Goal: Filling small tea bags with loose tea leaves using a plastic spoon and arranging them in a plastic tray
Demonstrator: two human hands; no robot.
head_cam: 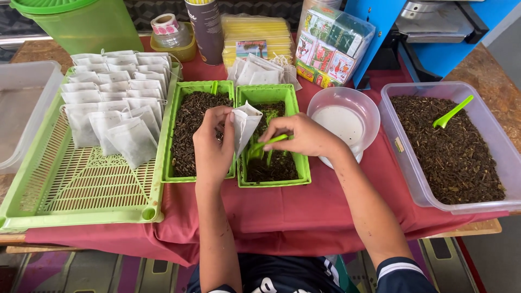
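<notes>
Red cloth [282,211] drapes the table edge nearest the person, and both bare forearms reach over it. The left hand [213,146] pinches a small white filter bag [244,126] at its top, fingers closed on the paper so the mouth stays open and tilted toward the other hand. The right hand [304,135] is closed around a green scoop [267,143], its tip pointing at the bag's opening. Both hands work directly above 2 small green trays [271,95] of dark loose tea, probably so spilled leaf falls back in.

Left of them, a large green slatted tray [81,190] holds rows of filled white bags [111,95], overlapped toward its far end with the near slats bare. A clear empty bin [24,108] sits at the far left edge. Right of the hands stands a pale pink bowl [344,116], and beyond it a clear tub [450,146] of loose tea with a second green scoop [453,111] stuck in it, within easy reach.

Farther back lie a heap of empty bags [260,70], a flat yellow packet stack [255,35] with a small picture label, a clear-wrapped bundle of red and green printed boxes [331,46], a dark cylindrical canister [209,30], a tape roll [165,24] and a green lidded bucket [81,21].
</notes>
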